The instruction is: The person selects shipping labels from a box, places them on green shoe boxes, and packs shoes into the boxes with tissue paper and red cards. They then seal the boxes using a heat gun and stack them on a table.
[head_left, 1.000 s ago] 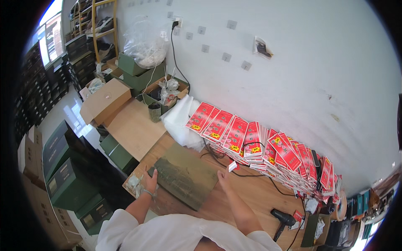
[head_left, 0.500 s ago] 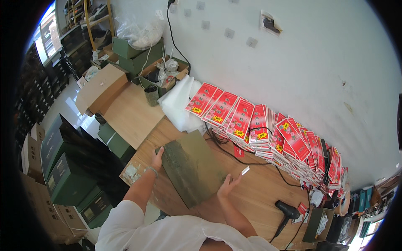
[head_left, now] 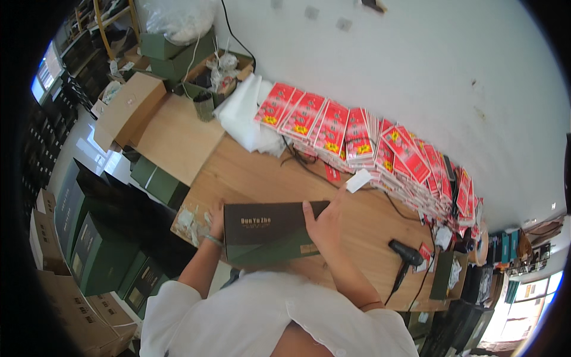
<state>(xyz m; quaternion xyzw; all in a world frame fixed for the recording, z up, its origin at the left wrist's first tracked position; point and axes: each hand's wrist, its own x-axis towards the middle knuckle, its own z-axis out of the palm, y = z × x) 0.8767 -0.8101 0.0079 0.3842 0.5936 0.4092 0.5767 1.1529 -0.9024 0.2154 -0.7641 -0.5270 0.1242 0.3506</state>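
At the near edge of the table (head_left: 253, 172), the box (head_left: 262, 237) is clamped between left hand (head_left: 217, 220) and right hand (head_left: 325, 225) at opposite ends, apparently for balanced support, a slip (head_left: 359, 180) at the right fingertips.

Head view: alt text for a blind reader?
Left hand and right hand hold a brown-and-green cardboard box at a tan wooden table, with piled red-and-white packs beyond and a black hair dryer at right.

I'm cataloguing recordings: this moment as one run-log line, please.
left hand: holding brown-green box, left end | right hand: holding box, right end; white card beside it | table: stacked red packets, hair dryer
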